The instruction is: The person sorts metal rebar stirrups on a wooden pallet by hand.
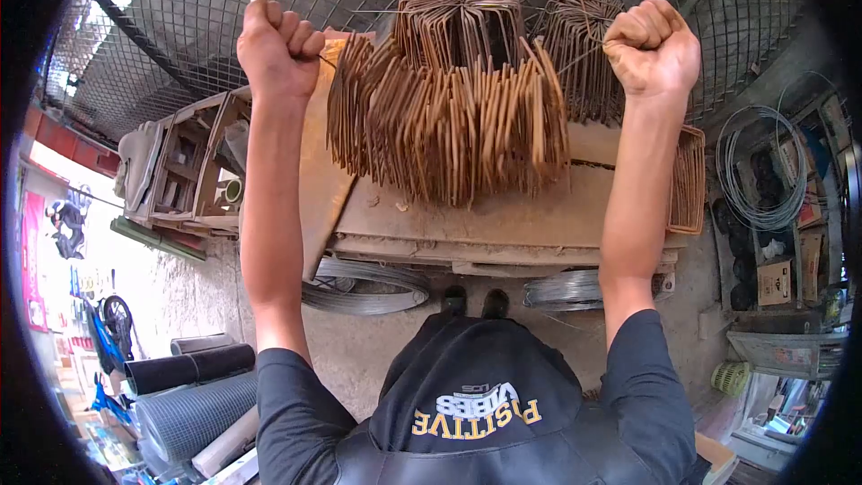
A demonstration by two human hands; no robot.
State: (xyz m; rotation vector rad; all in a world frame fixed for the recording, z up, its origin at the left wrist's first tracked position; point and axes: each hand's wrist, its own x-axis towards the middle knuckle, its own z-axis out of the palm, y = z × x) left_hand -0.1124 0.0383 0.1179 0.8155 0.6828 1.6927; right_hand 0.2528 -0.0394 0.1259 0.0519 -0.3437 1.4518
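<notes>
My left hand (280, 49) is raised in a fist to the left of a row of rusty steel stirrups (449, 126). A short dark bit of wire shows beside its fingers, leading toward the row. On the other side, my right hand (654, 47) is also closed, with a thin wire (582, 61) running from it to the row's right end. The stirrups stand packed close together on a worn wooden table (503, 224). Whether one single wire passes around them is hidden.
Behind the row stand two more bundles of bent stirrups, a large one (462, 18) and a smaller one (584, 36), near a mesh fence (224, 0). Wire coils (368, 286) lie below the table. Rolled mesh (202, 418) is at lower left; shelves and a hanging wire coil (763, 166) are at right.
</notes>
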